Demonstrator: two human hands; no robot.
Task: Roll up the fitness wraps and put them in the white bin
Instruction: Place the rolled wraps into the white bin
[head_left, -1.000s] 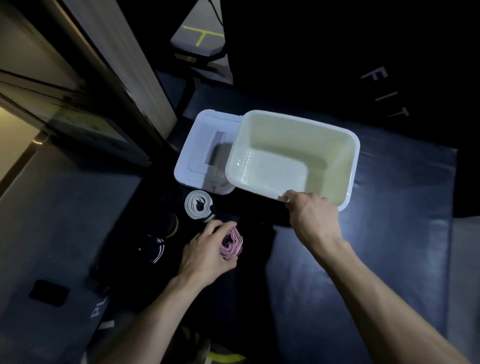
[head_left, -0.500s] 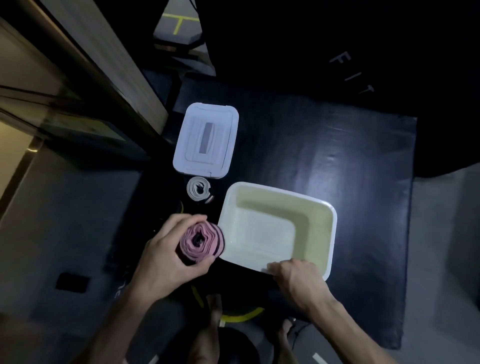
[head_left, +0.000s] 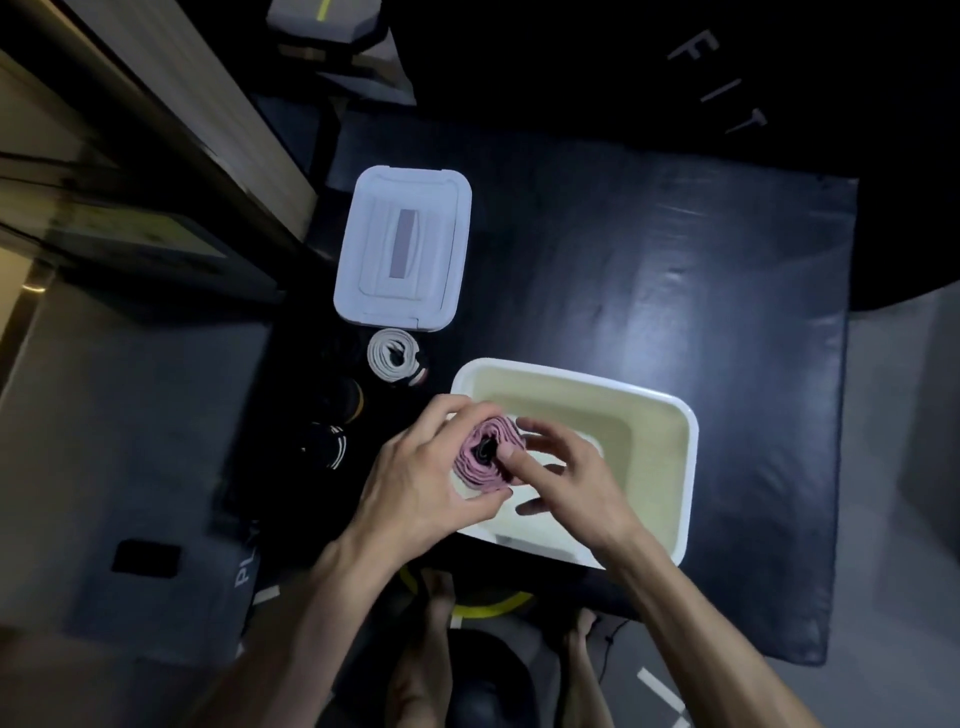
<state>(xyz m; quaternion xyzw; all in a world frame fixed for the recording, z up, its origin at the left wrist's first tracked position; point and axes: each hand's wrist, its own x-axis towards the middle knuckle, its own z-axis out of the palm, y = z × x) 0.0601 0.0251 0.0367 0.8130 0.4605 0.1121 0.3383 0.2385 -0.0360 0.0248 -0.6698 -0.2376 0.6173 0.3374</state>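
l hand (head_left: 415, 483) curled round the pink wrap (head_left: 488, 457), held over the near-left corner of the bin (head_left: 688, 467). r hand (head_left: 566, 478) w/ thumb pressed on the roll's centre, other fingers loose & spread, not gripping. white wrap (head_left: 392, 356) rolled on the mat (head_left: 675, 270), btwn lid (head_left: 402, 254) & bin. two dark rolls just left of the bin.

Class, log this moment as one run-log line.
left hand: grips pink wrap | right hand: thumb on wrap | place: above white bin | white wrap: outside bin
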